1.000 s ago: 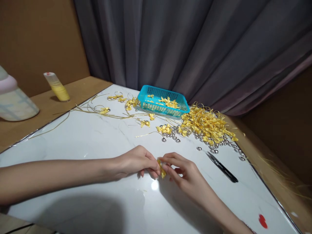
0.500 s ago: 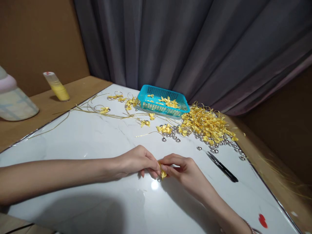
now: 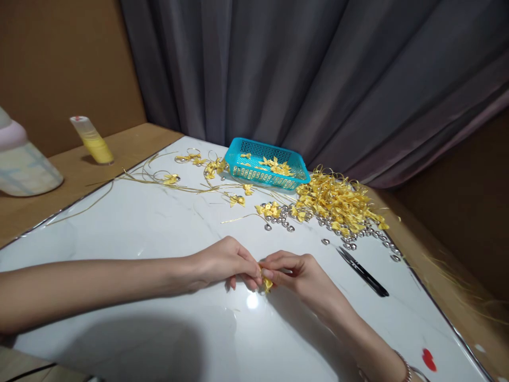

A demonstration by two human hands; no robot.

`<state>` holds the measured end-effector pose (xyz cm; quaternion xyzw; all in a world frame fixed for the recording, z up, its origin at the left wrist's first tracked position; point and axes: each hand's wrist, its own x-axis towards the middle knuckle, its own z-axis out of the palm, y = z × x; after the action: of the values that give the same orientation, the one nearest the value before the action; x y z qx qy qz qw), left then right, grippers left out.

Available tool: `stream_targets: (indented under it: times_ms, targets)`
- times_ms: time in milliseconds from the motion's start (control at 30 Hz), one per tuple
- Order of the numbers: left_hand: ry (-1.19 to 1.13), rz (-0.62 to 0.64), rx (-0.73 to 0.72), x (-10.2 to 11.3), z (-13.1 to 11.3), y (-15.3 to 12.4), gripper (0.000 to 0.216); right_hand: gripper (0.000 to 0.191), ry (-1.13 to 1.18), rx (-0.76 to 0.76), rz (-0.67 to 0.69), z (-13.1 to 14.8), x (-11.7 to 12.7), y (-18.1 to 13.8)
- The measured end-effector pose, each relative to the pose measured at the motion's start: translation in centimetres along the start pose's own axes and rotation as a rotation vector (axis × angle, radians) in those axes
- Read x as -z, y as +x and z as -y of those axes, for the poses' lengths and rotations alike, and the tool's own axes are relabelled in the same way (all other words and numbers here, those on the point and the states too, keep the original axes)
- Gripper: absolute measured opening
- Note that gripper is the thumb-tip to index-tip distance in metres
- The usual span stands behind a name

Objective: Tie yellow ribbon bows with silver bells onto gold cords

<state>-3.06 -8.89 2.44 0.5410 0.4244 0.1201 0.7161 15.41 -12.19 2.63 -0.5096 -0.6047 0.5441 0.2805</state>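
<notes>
Both my hands meet low over the white table (image 3: 131, 233), pinching one small yellow ribbon piece (image 3: 266, 284) between their fingertips. My left hand (image 3: 222, 263) comes in from the left with its fingers curled on the ribbon. My right hand (image 3: 296, 275) comes from the lower right and grips the same piece from the other side. Most of the ribbon is hidden by the fingers.
A heap of yellow ribbon bows (image 3: 338, 200) and several silver beads (image 3: 350, 241) lie at the back right. A teal basket (image 3: 265, 163) holds a few bows. Black scissors (image 3: 361, 271) lie to the right. A glue bottle (image 3: 92, 140) and a jar (image 3: 22, 159) stand on the wooden ledge.
My right hand has closed in and curled tighter on the ribbon piece, which now shows less. My left hand has stayed put.
</notes>
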Motion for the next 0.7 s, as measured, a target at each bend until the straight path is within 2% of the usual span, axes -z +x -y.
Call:
stream_targets:
  times_ms: [333,700]
  targets:
    - [-0.009,0.002,0.018,0.06,-0.11,0.12,0.02,0.012,0.009,-0.054,-0.012,0.0,-0.04,0.2]
    - [-0.018,-0.018,0.019,-0.04,0.27,0.2,0.017,0.014,-0.037,-0.007,-0.03,-0.05,-0.28,0.09]
